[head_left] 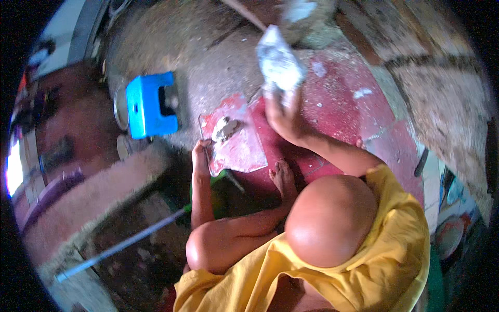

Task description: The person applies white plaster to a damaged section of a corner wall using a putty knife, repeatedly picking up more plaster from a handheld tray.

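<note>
My left hand (201,148) grips the left edge of a flat, pink-and-red smeared sheet (241,151) with a pale grey-white lump (225,128) on it. Above and to the right, my right hand (283,109) is closed on a crumpled white bag or wrapper (280,62), slightly blurred, raised beside the sheet. My bare foot (283,179) is just below the sheet's right corner, between my arms. My bent knees and yellow clothing (395,234) fill the lower part of the head view.
A blue plastic stool (148,114) stands at left beside round containers (123,145). A green object (221,200) and pale blue pole (119,247) lie below-left near a rough concrete ledge (83,203). Worn wooden boards (431,93) border the red-patched floor (338,99) at right.
</note>
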